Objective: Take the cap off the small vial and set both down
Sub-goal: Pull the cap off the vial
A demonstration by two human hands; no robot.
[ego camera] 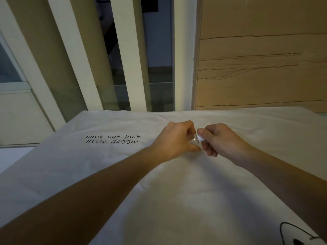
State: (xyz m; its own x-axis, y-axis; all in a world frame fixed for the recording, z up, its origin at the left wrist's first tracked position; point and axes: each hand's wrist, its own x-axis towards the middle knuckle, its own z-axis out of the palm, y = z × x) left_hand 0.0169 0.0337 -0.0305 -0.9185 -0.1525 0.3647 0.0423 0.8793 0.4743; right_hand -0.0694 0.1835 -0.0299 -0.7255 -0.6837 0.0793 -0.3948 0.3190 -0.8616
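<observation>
While the left hand [174, 138] gripped the small vial [194, 140], the right hand [221, 138] fingers [203, 132] pinched its white cap [200, 138]. The cap looked still on. Next it needed a twist and pull.

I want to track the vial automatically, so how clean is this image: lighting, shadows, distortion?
Head view: dim, warm light; the forearms cast soft shadows on the white cloth. Wide-angle bending splays the window posts. The clear vial is tiny and nearly lost between the left hand and right hand; its white cap reads better.
</observation>
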